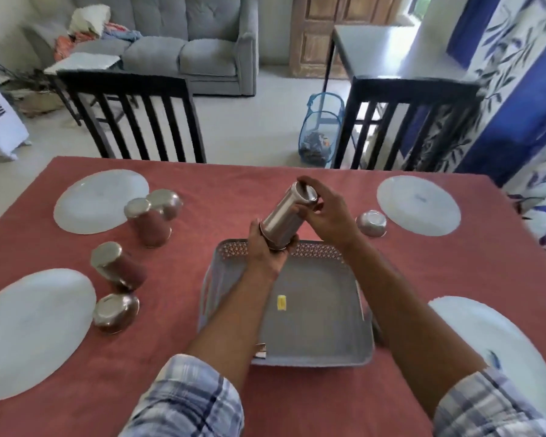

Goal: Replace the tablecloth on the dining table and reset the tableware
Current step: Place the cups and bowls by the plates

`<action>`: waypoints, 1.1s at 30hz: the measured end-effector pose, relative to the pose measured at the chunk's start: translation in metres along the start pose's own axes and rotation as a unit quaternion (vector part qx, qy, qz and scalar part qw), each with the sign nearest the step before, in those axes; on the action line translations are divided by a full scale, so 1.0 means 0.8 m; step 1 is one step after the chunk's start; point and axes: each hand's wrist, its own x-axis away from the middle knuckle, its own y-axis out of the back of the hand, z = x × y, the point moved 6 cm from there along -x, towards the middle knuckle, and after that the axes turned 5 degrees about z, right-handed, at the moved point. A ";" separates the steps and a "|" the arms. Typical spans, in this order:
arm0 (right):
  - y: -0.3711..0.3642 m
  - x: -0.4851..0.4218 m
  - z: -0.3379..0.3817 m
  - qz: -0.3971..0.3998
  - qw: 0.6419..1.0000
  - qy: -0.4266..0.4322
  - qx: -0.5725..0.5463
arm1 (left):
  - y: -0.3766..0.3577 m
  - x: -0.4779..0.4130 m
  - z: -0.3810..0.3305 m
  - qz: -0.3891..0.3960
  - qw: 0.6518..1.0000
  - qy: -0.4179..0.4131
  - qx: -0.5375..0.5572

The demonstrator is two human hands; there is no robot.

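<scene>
**Above the grey tray [312,313], a steel tumbler [284,217] is held in both hands**

Across the tabletop a rust-red tablecloth [208,190] is spread flat. Four white plates are laid on it: the far-left plate [101,200], the near-left plate [32,342], the far-right plate [418,205] and the near-right plate [498,351]. The tray is set at the middle of the near side, and a yellow label [281,302] is seen on its floor.

The steel tumbler is held tilted over the tray's far rim. Its lower end is gripped by the left hand [265,252] with fingers curled round it, and its upper end is pinched by the right hand [328,216]. Whether another tumbler is nested inside cannot be told.

Two upturned tumblers [148,227] and two upturned bowls [115,313] are placed between the left plates and the tray. A third bowl [372,223] is set just beside the far-right plate.

Two dark slatted chairs [133,115] are drawn up at the far edge, with a blue mesh basket [323,130] on the floor between them. A grey sofa [186,42], a wooden door [338,26] and a blue leaf-patterned curtain [517,89] are seen beyond.
</scene>
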 end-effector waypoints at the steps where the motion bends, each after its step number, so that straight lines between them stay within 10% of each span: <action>1: 0.027 0.007 -0.006 -0.031 1.000 -0.006 0.000 | -0.007 -0.005 0.019 -0.002 1.000 0.009 -0.006; 6: 0.194 0.034 -0.049 -0.224 0.974 -0.019 0.030 | 0.002 -0.024 0.108 -0.022 0.998 0.057 -0.005; 19: 0.155 0.046 -0.292 -0.056 0.952 -0.258 0.156 | -0.012 -0.015 0.155 -0.009 0.998 0.056 0.003; 26: 0.177 0.051 -0.243 -0.105 0.969 -0.195 0.108 | -0.041 -0.013 0.181 0.018 0.997 0.078 -0.024; 33: 0.193 0.114 -0.142 0.066 0.996 -0.059 -0.028 | -0.087 -0.003 0.249 0.056 0.987 0.120 -0.089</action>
